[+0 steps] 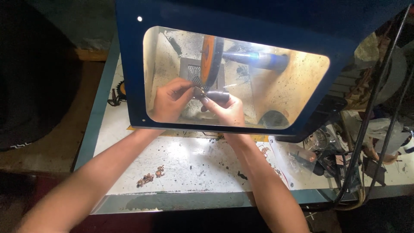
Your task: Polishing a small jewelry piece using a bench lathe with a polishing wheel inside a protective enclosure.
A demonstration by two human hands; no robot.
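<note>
Behind the clear window of a dark blue machine hood (129,64), the left hand (169,101) and right hand (228,111) pinch a small dark metal piece (202,92) together against an orange polishing wheel (208,56). Copper-coloured scraps (150,177) lie on the white speckled bench (185,166).

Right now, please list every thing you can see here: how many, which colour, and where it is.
guard hood: one, dark blue with a clear window, over the bench
wheel: one, orange, edge-on inside the hood
shaft: one, grey-blue, right of the wheel
small piece: one, dark, at the wheel, between both fingertips
bench top: one, white, stained
metal bits: small coppery heap, front of the bench
left hand: pinch grip on the small piece
right hand: pinch grip on it too
</note>
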